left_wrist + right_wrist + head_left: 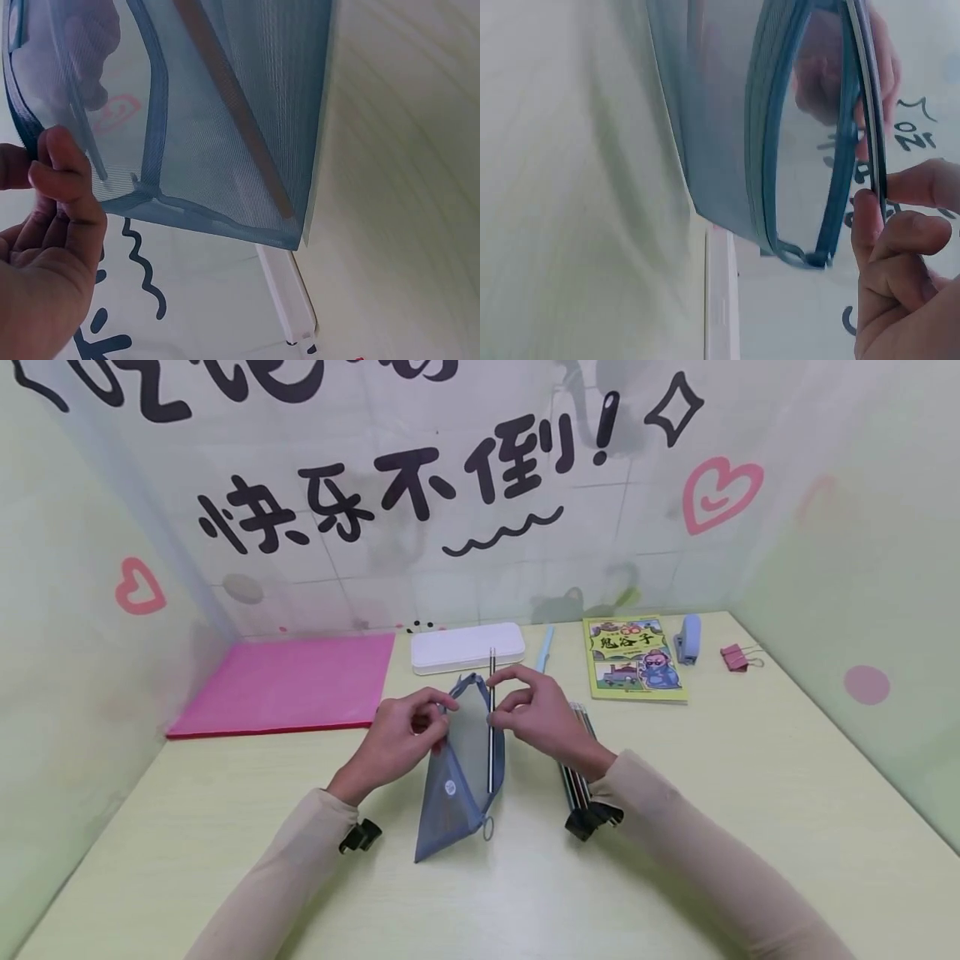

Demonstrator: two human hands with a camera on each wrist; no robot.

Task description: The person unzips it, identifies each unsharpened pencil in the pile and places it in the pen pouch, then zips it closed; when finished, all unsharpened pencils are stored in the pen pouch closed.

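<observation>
Right hand [536,714] pinches a pencil [491,727] upright, long axis in line with the open mouth of the mesh pouch [457,777] on the worktop [712,793], whose rim the left hand [397,739] pinches alongside.

The pencil pouch [457,760] is made of thin, see-through blue mesh cloth, edged with denser woven tape. The table [750,827] is finished in pale, matt wood grain. The white case [467,647] looks of smooth plastic, and the pink sheet [288,685] of matt paper.
</observation>
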